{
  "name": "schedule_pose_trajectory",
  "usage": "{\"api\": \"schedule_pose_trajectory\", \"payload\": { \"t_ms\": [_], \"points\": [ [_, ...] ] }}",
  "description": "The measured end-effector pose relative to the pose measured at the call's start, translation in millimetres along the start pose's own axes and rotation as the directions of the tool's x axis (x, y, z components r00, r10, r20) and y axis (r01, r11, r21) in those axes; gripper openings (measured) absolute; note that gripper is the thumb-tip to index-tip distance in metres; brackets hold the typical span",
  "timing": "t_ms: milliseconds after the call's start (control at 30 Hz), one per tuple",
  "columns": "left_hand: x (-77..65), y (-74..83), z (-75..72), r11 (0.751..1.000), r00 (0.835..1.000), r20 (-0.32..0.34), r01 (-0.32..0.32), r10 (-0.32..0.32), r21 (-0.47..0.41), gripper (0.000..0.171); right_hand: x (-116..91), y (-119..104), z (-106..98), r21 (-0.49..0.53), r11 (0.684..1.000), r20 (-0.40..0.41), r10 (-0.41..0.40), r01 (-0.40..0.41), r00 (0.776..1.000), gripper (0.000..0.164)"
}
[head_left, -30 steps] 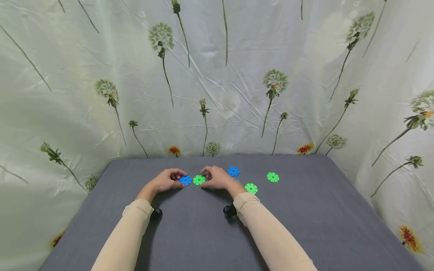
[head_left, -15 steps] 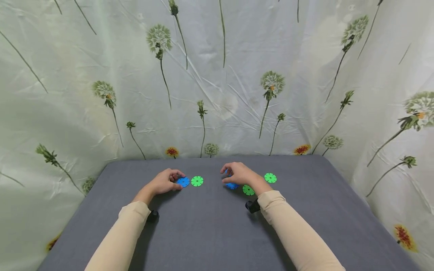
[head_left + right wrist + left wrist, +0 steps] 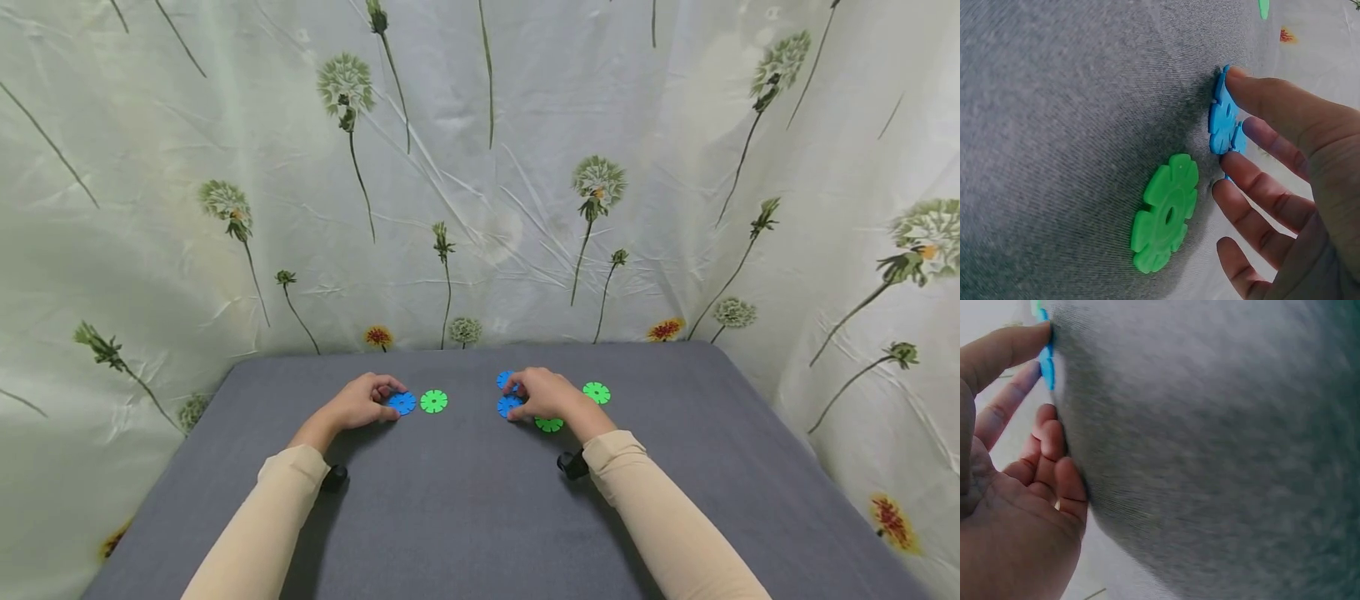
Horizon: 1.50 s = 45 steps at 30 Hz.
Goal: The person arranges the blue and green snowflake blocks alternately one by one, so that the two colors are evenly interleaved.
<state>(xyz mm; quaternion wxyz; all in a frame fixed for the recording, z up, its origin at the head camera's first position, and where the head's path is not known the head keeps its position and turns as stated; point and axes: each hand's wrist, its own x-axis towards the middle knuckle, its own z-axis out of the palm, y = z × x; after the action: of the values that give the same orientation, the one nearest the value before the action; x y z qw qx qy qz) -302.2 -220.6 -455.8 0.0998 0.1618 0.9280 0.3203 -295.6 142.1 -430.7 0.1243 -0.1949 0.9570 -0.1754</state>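
Note:
Flat notched plastic discs lie on the grey cloth. My left hand (image 3: 360, 402) pinches a blue notched disc (image 3: 403, 404) by its edges between thumb and forefinger; the left wrist view shows that blue disc (image 3: 1047, 372) edge-on. Just right of it, apart, lies a green notched disc (image 3: 433, 402). With thumb and forefinger, my right hand (image 3: 549, 395) grips the edges of another blue disc (image 3: 507, 407), seen against the cloth in the right wrist view. Behind that one is a further blue disc (image 3: 505, 380), partly covered by the fingers. Under the right wrist a green disc (image 3: 1166, 215) lies flat.
Farther right on the cloth-covered table (image 3: 450, 517) lies another green disc (image 3: 597, 393). A hanging curtain (image 3: 480, 192) printed with dandelions borders the back and sides of the table. Each wrist carries a black camera.
My right hand has let go of the green disc beside the left hand's disc, moved right and taken hold of a blue disc. My left hand has stayed on its blue disc.

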Motion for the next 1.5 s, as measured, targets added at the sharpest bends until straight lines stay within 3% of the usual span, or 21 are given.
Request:
{"api": "schedule_pose_trajectory", "payload": {
  "t_ms": [467, 767, 1267, 1500],
  "points": [
    [12.8, 19.8, 2.8, 0.995, 0.999, -0.008, -0.053, 0.054, 0.082, 0.048, 1.3, 2.0, 2.0, -0.01, 1.0, -0.017, -0.023, 0.023, 1.0, 0.044],
    [19.2, 34.3, 11.3, 0.964, 0.996, 0.027, -0.084, 0.08, 0.252, 0.048, 4.3, 2.7, 3.3, 0.029, 0.999, -0.031, 0.015, -0.014, 0.999, 0.046],
    [23.3, 44.2, 19.5, 0.964, 0.996, 0.054, -0.086, 0.074, 0.252, 0.045, 4.2, 2.2, 5.5, 0.029, 0.999, -0.053, 0.042, -0.041, 0.998, 0.048],
    [25.3, 46.5, 18.9, 0.964, 0.998, 0.049, -0.055, 0.044, 0.261, 0.046, 4.7, 0.2, 6.3, 0.036, 0.997, -0.076, 0.066, -0.063, 0.995, 0.045]
  ]
}}
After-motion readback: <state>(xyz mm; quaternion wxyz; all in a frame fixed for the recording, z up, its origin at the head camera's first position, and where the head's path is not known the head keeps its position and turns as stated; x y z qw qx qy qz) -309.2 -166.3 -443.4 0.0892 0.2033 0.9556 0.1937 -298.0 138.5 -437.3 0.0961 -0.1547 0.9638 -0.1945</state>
